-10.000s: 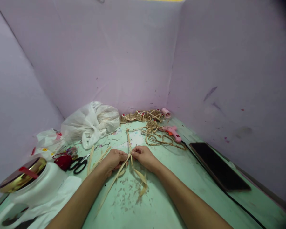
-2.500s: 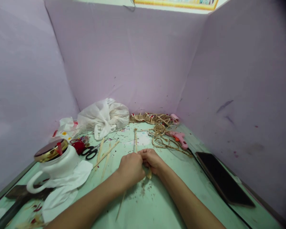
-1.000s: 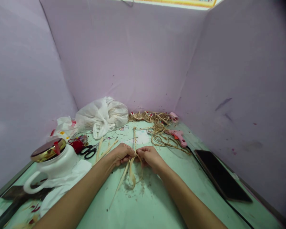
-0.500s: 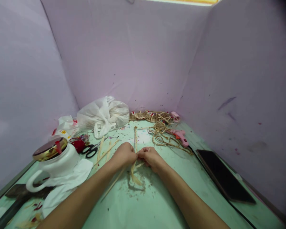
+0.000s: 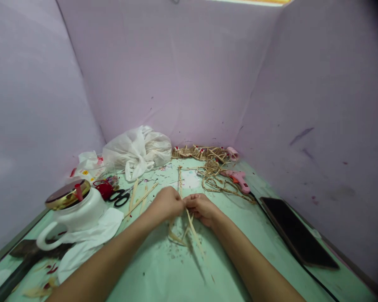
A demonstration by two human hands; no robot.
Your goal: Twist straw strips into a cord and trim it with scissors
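Note:
My left hand (image 5: pixel 168 203) and my right hand (image 5: pixel 202 207) meet over the table, both closed with fingertips pinched together on dry straw strands. From between them a thin straw braid (image 5: pixel 180 178) runs straight away toward the back. Loose strand ends (image 5: pixel 193 230) hang toward me below the fingers, one of them long and slanting to the right. The exact crossing of the strands is hidden by my fingers. Left of my left hand lie several flat pale straw strips (image 5: pixel 141 200) and black-handled scissors (image 5: pixel 121 198).
A white mug-like pot (image 5: pixel 82 214) with a gold lid stands on the left near a dark-handled hammer (image 5: pixel 25 266). White plastic bag (image 5: pixel 138 151) sits at the back. To the right are coiled braided cord (image 5: pixel 216 182), a pink glue gun (image 5: pixel 239 180) and a dark tablet (image 5: pixel 297 230).
One long strand has swung from the left side of my hands over to the right. My hands stay together, shifted very slightly right.

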